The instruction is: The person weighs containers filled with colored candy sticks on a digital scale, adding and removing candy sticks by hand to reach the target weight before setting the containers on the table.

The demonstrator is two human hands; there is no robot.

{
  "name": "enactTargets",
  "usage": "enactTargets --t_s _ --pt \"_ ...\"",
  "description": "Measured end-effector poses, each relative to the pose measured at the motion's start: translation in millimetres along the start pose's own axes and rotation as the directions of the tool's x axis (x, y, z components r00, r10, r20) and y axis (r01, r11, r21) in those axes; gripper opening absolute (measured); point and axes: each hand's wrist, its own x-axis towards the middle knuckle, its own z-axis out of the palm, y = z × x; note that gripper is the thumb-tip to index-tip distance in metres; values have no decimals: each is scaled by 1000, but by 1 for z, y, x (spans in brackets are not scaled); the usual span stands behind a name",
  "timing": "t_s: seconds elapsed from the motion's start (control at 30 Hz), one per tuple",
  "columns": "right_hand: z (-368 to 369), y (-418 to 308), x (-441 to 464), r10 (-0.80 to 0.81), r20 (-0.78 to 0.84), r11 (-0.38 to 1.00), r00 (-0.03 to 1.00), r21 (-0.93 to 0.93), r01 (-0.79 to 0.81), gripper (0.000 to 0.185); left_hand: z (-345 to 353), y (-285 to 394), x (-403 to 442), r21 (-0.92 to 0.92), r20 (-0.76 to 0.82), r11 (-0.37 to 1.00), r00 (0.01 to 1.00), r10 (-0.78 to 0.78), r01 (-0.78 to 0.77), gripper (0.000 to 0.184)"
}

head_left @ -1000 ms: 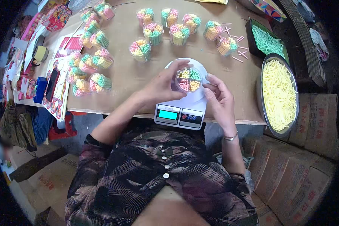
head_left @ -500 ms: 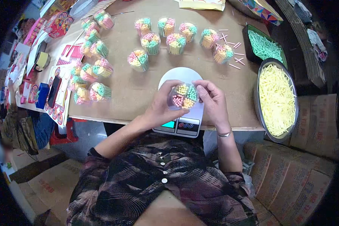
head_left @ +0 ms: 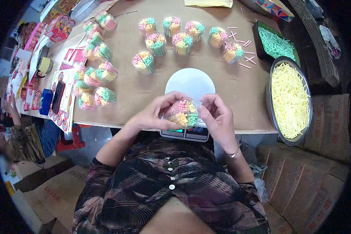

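My left hand (head_left: 156, 114) is wrapped round a clear plastic cup (head_left: 185, 113) packed with short pink, yellow, green and orange sticks, sorted by colour into sections. The cup is tilted so its top faces me. At its right rim are the thumb and curled fingers of my right hand (head_left: 218, 119), pinched against the edge. Behind and below the cup stands a kitchen scale with a round white plate (head_left: 191, 82); its lit display and buttons (head_left: 193, 133) are partly covered by my hands and the cup.
Similar filled cups (head_left: 156, 43) stand in groups at the back and left. Loose pink sticks (head_left: 247, 54) lie at the right, near a black tray of green sticks (head_left: 275, 43) and a metal bowl of yellow sticks (head_left: 290, 101). Another person's arm (head_left: 15, 111) shows far left.
The cup has come down toward me and turned, so its coloured sections sit differently. Both hands have moved with it, off the scale's plate.
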Motion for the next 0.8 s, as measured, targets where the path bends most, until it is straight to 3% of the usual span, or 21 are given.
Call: enactTargets --t_s 0.1,0.13,0.27,0.47,0.6,0.63,0.8 --pt "-1 2 5 -296 -4 877 955 -396 271 22 -5 -2 -2 -13 65 1000 998 -4 5 58" --pt "0 2 5 -300 -10 877 954 -397 271 22 -6 -1 -2 -10 72 1000 997 -5 5 58" --pt "3 4 8 -59 5 998 998 -19 59 22 -8 10 1 -425 179 879 972 -151 215 50" --pt "4 17 6 -1 -19 1000 1000 6 1 21 -1 17 9 -322 -3 888 938 -348 328 46" --pt "4 9 2 -86 -90 996 992 12 87 21 8 33 18 -290 -120 869 886 -448 400 54" --pt "2 7 6 -105 -103 994 989 10 107 21 6 35 23 -270 -111 877 891 -439 398 54" --pt "3 31 2 102 -37 981 994 172 -95 18 -5 4 9 -364 -49 825 876 -480 432 53"
